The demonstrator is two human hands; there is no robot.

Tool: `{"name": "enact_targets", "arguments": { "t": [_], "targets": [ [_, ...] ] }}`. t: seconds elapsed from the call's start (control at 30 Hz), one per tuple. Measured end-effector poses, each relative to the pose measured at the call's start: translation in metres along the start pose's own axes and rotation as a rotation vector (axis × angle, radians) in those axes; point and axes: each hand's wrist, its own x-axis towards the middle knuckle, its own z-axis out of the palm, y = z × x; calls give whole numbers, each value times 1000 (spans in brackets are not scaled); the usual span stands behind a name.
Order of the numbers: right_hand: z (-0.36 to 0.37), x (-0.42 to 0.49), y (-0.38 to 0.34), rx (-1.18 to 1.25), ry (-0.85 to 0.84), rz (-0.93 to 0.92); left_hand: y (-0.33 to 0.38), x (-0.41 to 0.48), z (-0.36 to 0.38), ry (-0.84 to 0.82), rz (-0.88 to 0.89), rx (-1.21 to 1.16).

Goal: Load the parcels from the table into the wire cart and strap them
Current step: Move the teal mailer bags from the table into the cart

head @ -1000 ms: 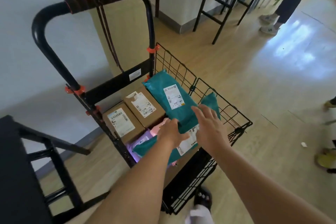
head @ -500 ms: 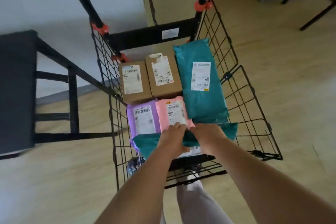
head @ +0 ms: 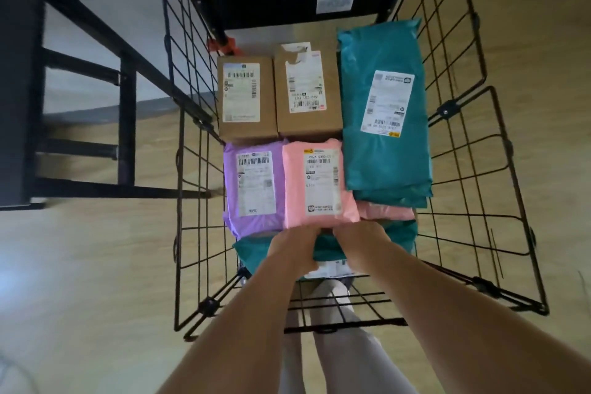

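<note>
Head view, looking straight down into the wire cart [head: 446,111], whose handle end is cut off by the top of the frame. Across the cart's near edge lies a crosswise teal mailer [head: 252,253], long axis running from the left wall to the right wall, its white label only partly showing at the near side. The left hand [head: 294,249] and right hand [head: 361,243] sit side by side on it, almost touching; their fingertips are tucked out of sight under the pink mailer's near edge, so they seem clamped on the teal one.

Along the right wall a long teal mailer [head: 383,166] runs far to near, label up. Two cardboard boxes [head: 246,131] stand side by side at the far edge. Between them and the hands lie a purple mailer [head: 256,227] and the pink mailer [head: 316,202], both lengthwise. A second pink mailer [head: 387,212] is mostly hidden beneath the long teal one.
</note>
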Motion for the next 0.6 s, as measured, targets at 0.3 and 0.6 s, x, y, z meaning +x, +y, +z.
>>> {"name": "enact_targets", "arguments": {
  "t": [0.3,0.6],
  "targets": [
    [21,24,-2,-66,-11,15,-14,4,10,-66,-52,481],
    [39,39,11,-2,-234,122,-38,21,24,-231,-221,398]
  ]
}}
